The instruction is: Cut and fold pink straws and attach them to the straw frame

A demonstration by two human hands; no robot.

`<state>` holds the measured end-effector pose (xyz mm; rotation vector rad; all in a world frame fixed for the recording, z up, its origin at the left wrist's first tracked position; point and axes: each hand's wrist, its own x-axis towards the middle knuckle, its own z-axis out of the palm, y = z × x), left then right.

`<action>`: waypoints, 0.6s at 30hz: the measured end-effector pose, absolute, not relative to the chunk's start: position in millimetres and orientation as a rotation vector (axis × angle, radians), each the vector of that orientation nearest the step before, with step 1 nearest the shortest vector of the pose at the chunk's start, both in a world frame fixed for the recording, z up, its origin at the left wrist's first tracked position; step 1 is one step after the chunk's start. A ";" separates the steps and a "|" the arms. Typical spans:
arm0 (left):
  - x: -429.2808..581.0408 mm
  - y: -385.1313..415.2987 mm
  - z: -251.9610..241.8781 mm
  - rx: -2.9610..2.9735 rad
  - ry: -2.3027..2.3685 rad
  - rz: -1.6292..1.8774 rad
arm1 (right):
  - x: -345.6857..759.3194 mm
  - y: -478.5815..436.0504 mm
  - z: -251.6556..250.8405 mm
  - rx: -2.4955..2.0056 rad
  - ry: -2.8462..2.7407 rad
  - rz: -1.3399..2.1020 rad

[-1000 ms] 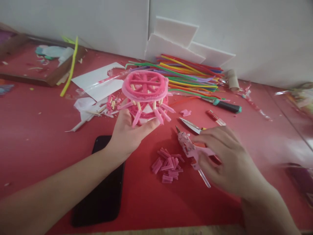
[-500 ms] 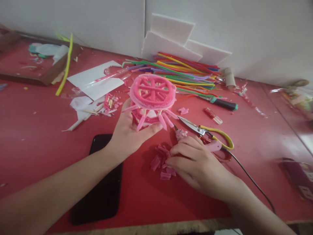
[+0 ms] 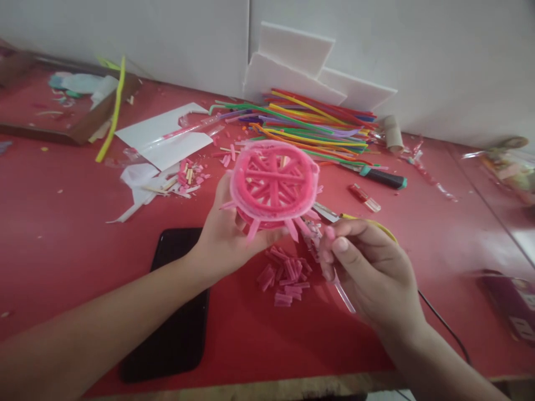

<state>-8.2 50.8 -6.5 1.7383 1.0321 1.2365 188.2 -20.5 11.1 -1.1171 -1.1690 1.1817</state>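
Note:
My left hand [image 3: 221, 228] grips a pink wheel-shaped craft piece [image 3: 273, 177] from below and behind. The piece has a round spoked top, a second ring underneath, and short pink sticks jutting out around its lower edge. To its right, my right hand [image 3: 376, 273] pinches a small pink piece [image 3: 330, 233] between thumb and fingertips. Beneath that hand lies what looks like a glue gun [image 3: 311, 236], mostly hidden, with a black cord [image 3: 445, 320]. A pile of cut pink strips [image 3: 288, 273] lies on the table between my hands.
Partly hidden scissors [image 3: 326, 211] lie behind my right hand. A black phone [image 3: 167, 328] sits under my left forearm. Colourful pipe cleaners [image 3: 313, 120], a cutter knife [image 3: 382, 177], a red lighter [image 3: 363, 197] and white boards [image 3: 292, 72] are farther back. A brown tray [image 3: 79, 133] stands left.
My right hand has lifted from the pile of strips, turned over and now holds a small pink piece. My left hand has tilted the wheel-shaped piece towards me and moved it slightly right.

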 end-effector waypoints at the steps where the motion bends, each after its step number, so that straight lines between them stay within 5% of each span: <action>1: -7.2 49.8 -6.1 1.705 0.992 1.244 | 186.8 -20.0 11.3 -1.113 -1.087 1.232; 18: -1.2 49.2 -6.7 1.754 0.829 1.233 | 183.2 -12.4 19.4 -1.139 -0.850 1.369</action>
